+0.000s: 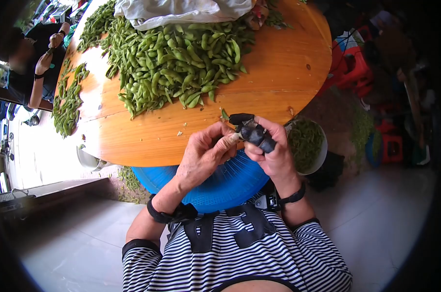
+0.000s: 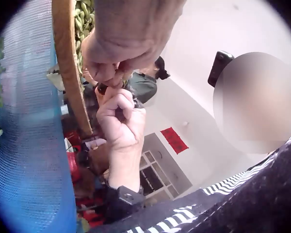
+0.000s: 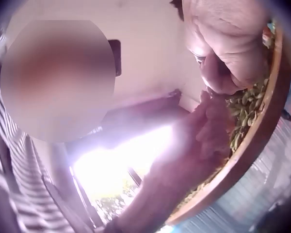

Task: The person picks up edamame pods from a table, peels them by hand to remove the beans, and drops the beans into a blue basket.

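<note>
Both hands meet over the near edge of a wooden table. My left hand pinches a green soybean pod with thumb and fingers, close against the right hand's fingers. My right hand has curled fingers in black coverings and grips at the same spot. Only the pod's green tip shows; the rest is hidden by the fingers. In the left wrist view, the right hand lies under the left hand, with fingertips meeting. A large heap of soybean pods lies beyond the hands.
Below the table edge stands a blue mesh basket. A white bucket of green pieces is at the right. A white bag lies on the heap. Another person sits at the left near a smaller pile; red stools stand right.
</note>
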`<state>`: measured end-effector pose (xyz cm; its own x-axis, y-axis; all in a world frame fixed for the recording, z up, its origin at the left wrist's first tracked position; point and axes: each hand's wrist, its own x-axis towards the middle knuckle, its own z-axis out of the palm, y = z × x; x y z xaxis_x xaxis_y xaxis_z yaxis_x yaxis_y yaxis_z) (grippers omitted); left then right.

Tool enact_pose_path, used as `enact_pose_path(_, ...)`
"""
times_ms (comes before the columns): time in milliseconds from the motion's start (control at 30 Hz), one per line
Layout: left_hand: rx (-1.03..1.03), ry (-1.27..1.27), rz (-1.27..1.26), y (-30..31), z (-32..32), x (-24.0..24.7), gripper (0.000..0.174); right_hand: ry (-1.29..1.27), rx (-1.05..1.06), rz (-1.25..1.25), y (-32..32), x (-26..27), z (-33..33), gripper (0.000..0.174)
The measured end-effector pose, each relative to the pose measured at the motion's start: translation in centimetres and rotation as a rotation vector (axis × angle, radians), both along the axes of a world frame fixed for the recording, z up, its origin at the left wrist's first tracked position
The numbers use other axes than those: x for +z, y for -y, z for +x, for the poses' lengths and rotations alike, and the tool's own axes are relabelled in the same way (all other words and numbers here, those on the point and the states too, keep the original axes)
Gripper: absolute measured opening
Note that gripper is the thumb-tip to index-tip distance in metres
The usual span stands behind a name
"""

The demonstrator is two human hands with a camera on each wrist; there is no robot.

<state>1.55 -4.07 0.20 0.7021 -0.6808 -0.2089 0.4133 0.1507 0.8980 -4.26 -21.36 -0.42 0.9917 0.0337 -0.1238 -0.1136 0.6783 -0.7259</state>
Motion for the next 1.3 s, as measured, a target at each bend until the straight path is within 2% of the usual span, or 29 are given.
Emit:
enact_pose_path(33,-0.014,-0.054,-0.002,-0.1,0.1,0.1,0.017,-0.061,-0.019,0.03,-0.1,0.0,0.1,0.027)
enact_pose_path(167,-0.009,-0.143,-0.043,0.1,0.4,0.2,0.019,-0.092,-0.038,0.109,-0.1,0.3,0.3,0.026)
enact_pose_path(267,0.015,-0.163,-0.069,0.4,0.2,0.1,0.021,-0.011,-0.04,0.023,-0.7,0.1,0.1,0.024)
enact_pose_path(333,0.067,-0.161,-0.071,0.7,-0.1,-0.1,0.022,0.048,-0.102,-0.182,-1.2,0.1,0.0,0.023)
enact_pose_path(400,0.071,-0.195,-0.07,0.8,-0.3,-0.1,0.022,0.055,-0.123,-0.189,-1.4,0.6,0.0,0.024)
enact_pose_path(467,0.078,-0.229,-0.07,0.9,-0.5,-0.2,0.022,-0.024,-0.196,-0.548,-1.5,1.3,-0.2,0.027)
enact_pose_path(600,0.029,-0.211,-0.077,1.0,-0.4,-0.5,0.018,-0.034,-0.225,-0.572,-0.9,1.4,-0.5,0.031)
enact_pose_path(667,0.004,-0.21,-0.072,1.0,-0.3,-0.1,0.015,0.011,-0.325,-0.541,-0.2,1.8,-1.0,0.033)
enact_pose_path(733,0.103,-0.255,-0.042,1.2,-0.3,0.4,0.014,0.045,-0.359,-0.576,1.6,1.8,-1.9,0.023)
enact_pose_path(800,0.09,-0.262,-0.094,0.7,0.1,-0.5,0.013,0.005,-0.429,-0.752,3.6,4.0,-3.3,0.022)
enact_pose_path(833,0.083,-0.269,-0.128,0.5,0.1,-0.5,0.012,-0.071,-0.465,-0.943,5.4,4.4,-4.2,0.021)
enact_pose_path(867,0.077,-0.277,-0.161,0.4,0.2,-0.5,0.012,-0.108,-0.5,-1.206,8.9,2.3,-5.9,0.017)
enact_pose_path(933,0.075,-0.277,-0.196,0.3,0.3,-1.4,0.011,-0.057,-0.54,-1.985,10.9,4.1,-5.8,0.018)
enact_pose_path(1033,0.098,-0.281,-0.23,1.3,0.1,-1.1,0.01,-0.061,-0.61,-1.951,9.4,5.1,-5.3,0.022)
enact_pose_path(1133,0.158,-0.313,-0.238,2.0,-0.3,-0.8,0.01,0.198,-0.474,-1.46,4.9,4.3,-3.7,0.018)
enact_pose_path(1167,0.187,-0.337,-0.262,2.1,-0.4,-0.7,0.011,0.11,-0.46,-1.117,2.7,3.4,-2.9,0.021)
enact_pose_path(1200,0.193,-0.333,-0.262,2.2,-0.5,-0.6,0.011,0.147,-0.415,-1.236,0.9,4.4,-2.1,0.023)
enact_pose_path(1300,0.212,-0.279,-0.272,1.7,-0.8,-0.2,0.01,0.212,-0.363,-1.157,-1.1,3.6,-0.6,0.031)
